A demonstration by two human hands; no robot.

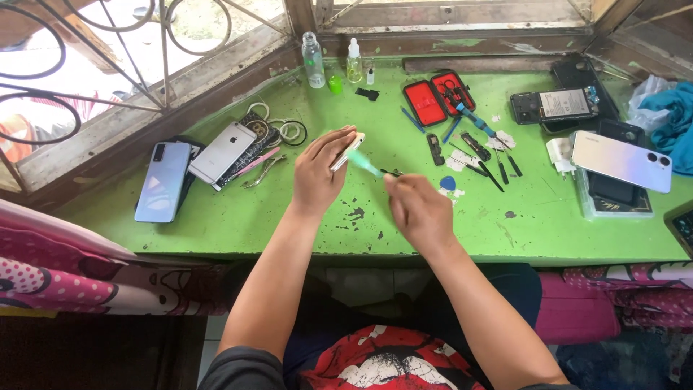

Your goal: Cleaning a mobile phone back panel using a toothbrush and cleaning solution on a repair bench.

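Over the green table [238, 224] we see the right hand [419, 211], its grip closed on a blurred teal brush [364, 165] whose tip meets a phone [347, 151] held on edge in the left hand's [317, 173] tight grip. Farther off lie a silver phone [223, 150], a red tool case [437, 96], and two small bottles [313, 61].
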